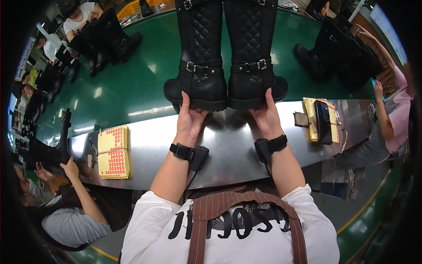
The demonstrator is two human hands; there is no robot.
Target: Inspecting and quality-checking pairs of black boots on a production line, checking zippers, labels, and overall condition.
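Two tall black boots with quilted shafts and buckled ankle straps stand side by side before me, heels close together and toes pointing outward. My left hand (pixel 190 119) grips the left boot (pixel 200 83) by its sole, thumb up against the side and fingers underneath. In the same way my right hand (pixel 267 115) holds the right boot (pixel 252 83), its fingers mostly hidden below the sole. Both boots are upright at the seam of the green surface and the metal edge; their tops run out of view. A black strap with a small box sits on each wrist.
A green work surface (pixel 145 88) meets a shiny metal ledge (pixel 158 145). On the ledge lie a tied stack of yellow sticker sheets (pixel 113 152) and, rightward, another stack under a phone (pixel 323 122). More black boots (pixel 327 53) stand around. Co-workers flank me; one holds a boot (pixel 55 145).
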